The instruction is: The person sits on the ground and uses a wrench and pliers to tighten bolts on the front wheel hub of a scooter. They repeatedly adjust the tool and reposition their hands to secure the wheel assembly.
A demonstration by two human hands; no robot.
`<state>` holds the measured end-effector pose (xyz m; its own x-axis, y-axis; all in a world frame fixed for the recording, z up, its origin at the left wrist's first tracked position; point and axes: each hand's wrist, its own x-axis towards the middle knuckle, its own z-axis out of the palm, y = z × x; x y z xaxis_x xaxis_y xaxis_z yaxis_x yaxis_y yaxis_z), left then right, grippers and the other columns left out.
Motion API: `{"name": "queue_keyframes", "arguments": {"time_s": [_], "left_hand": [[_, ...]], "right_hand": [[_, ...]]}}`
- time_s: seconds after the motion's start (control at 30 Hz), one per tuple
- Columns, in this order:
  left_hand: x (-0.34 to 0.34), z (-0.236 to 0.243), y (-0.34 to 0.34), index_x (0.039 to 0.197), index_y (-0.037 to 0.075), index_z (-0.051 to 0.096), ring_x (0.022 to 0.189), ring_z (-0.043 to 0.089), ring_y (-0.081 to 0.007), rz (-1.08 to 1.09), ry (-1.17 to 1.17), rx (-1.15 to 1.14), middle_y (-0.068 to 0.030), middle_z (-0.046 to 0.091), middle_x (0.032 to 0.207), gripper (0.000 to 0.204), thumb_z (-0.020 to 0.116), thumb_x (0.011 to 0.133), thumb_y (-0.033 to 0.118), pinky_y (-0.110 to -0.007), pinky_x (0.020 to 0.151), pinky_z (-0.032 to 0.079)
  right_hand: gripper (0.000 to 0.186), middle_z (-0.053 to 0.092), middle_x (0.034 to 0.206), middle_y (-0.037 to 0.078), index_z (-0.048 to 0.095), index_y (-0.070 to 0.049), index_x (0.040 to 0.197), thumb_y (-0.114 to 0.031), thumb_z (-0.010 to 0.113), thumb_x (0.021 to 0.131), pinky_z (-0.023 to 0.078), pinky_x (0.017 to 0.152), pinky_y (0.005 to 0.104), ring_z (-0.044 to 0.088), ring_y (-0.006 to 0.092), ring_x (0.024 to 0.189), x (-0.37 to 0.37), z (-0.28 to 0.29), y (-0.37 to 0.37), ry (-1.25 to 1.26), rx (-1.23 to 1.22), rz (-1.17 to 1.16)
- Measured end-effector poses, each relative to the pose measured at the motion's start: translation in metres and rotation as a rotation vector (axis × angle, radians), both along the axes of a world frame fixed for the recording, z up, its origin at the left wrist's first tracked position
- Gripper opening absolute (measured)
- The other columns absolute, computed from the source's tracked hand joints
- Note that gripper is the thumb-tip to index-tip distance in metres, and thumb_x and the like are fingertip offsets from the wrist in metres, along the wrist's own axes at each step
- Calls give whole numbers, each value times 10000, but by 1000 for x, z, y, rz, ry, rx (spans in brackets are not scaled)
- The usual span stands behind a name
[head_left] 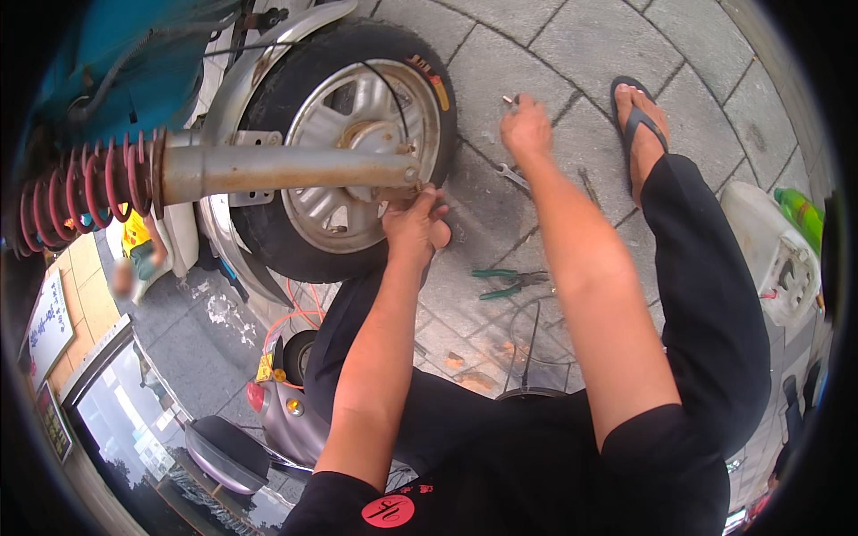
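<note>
At the wheel's hub, my left hand [413,225] is closed with its fingers against the lower end of the grey fork leg [286,171]. What lies between those fingers is hidden. The wheel [295,125] has a black tyre and a worn silver rim, and a thin black cable crosses it. Out over the paving, my right hand [527,134] is closed on a small metal piece [508,100], whose short end pokes out past the fingers. Below that hand a wrench [512,176] lies on the ground. Green-handled pliers [500,282] lie closer to me.
A red coil spring [80,192] tops the fork leg. A white plastic piece [778,259] and a green bottle [798,214] stand at right. Behind my left arm is a purple scooter [304,433]. An orange cord [284,322] runs near the wheel. Another person [141,241] is at far left.
</note>
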<state>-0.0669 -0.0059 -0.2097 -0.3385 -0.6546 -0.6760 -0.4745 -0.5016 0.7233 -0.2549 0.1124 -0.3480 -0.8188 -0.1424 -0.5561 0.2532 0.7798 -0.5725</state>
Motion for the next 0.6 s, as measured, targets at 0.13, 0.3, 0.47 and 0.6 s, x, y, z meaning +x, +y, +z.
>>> {"name": "queue_keyframes", "arguments": {"time_s": [0.13, 0.3, 0.47, 0.6], "left_hand": [[11, -4, 2, 1190, 64, 651, 985, 736, -203, 15, 92, 89, -61, 720, 1127, 254, 729, 964, -24, -323, 764, 619], [21, -6, -6, 1225, 60, 635, 1022, 724, -201, 32, 108, 122, -77, 712, 1181, 299, 670, 965, -85, -323, 784, 614], [32, -6, -10, 1325, 9, 621, 1017, 721, -197, 0, 55, 39, -102, 709, 1238, 371, 618, 970, -98, -319, 775, 611], [39, -8, -9, 1260, -27, 659, 1030, 730, -210, 46, 126, 35, -120, 722, 1193, 312, 611, 965, -116, -338, 831, 637]], "right_hand": [[337, 646, 1317, 248, 655, -97, 1287, -270, 626, 999, 532, 1032, 541, 656, 435, 1224, -23, -11, -4, 61, 42, 106], [323, 712, 1197, 269, 708, -47, 1175, -268, 663, 944, 554, 977, 514, 699, 420, 1136, -17, -12, -7, 135, -50, 217], [339, 779, 965, 199, 742, 14, 1056, -281, 750, 889, 592, 850, 412, 762, 305, 906, 79, 29, -8, -37, -409, -67], [244, 786, 927, 136, 748, 1, 1059, -196, 767, 918, 599, 788, 338, 754, 185, 821, 131, 81, -11, -104, -683, -111]]}}
